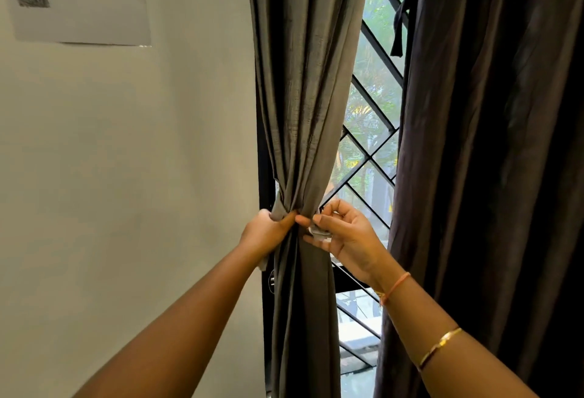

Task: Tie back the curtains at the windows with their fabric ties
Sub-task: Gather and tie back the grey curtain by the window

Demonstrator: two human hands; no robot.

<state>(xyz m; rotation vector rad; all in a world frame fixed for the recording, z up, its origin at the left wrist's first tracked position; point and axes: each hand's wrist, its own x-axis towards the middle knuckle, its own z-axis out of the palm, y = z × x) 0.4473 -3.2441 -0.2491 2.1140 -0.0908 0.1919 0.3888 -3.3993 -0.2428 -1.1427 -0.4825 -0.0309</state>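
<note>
Beside a pale wall (126,145), the grey curtain (303,97) is bunched at its waist. Left hand (268,230) grips the gathered cloth; right hand (344,233) pinches what looks like the tie (320,233). Behind, a diamond window grille (373,151); a darker curtain (489,176) hangs loose at right.

1. The left curtain (303,97) is hanging gathered, left of the window grille (373,145).
2. Left hand (268,230) fingers are wrapping its left side; right hand (344,233) fingertips (317,218) are pinching the tie (320,233) just right.
3. The right curtain (493,160) is hanging right of both hands.
</note>
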